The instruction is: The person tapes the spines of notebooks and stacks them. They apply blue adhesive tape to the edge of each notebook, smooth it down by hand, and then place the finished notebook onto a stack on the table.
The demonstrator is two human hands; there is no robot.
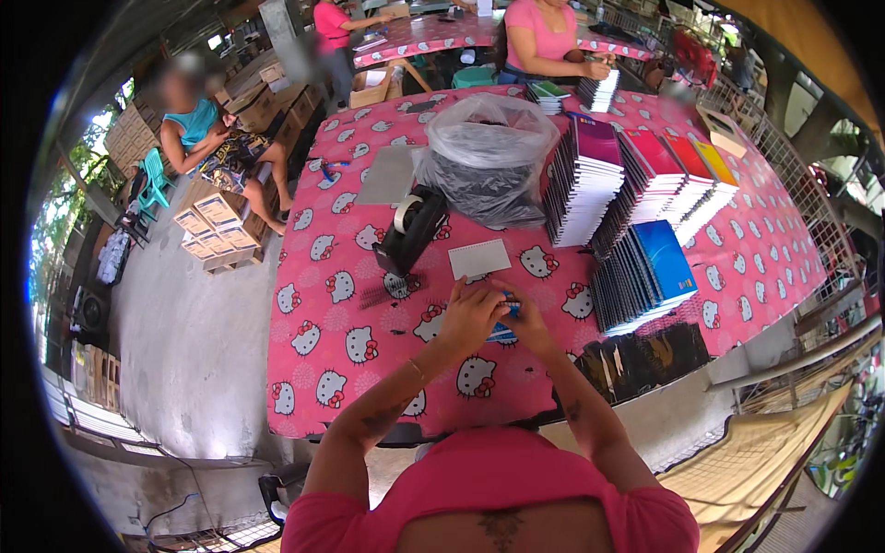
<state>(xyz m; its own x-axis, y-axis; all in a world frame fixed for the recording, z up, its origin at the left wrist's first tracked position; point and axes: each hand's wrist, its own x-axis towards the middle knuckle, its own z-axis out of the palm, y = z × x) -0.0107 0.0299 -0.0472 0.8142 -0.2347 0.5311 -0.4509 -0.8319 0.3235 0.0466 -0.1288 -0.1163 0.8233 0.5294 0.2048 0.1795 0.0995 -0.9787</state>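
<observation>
My left hand [473,315] and my right hand [526,323] meet over the table near its front edge. Between them is a small blue-covered notebook [501,335], mostly hidden by my fingers. Both hands are closed on it, fingertips close together at its upper edge. Just beyond my fingers lies a white sheet or pad [479,259] with holes along its far edge. Left of the hands, a dark coil-like binding piece [392,291] rests on the cloth. A black tape dispenser [411,235] with a pale roll stands behind it.
A clear bag [489,161] of black material sits at mid-table. Stacks of purple [585,180], red [680,166] and blue notebooks [643,276] stand at right. A grey board [387,175] lies left of the bag. One person [548,41] works across the table; another [207,138] sits at left.
</observation>
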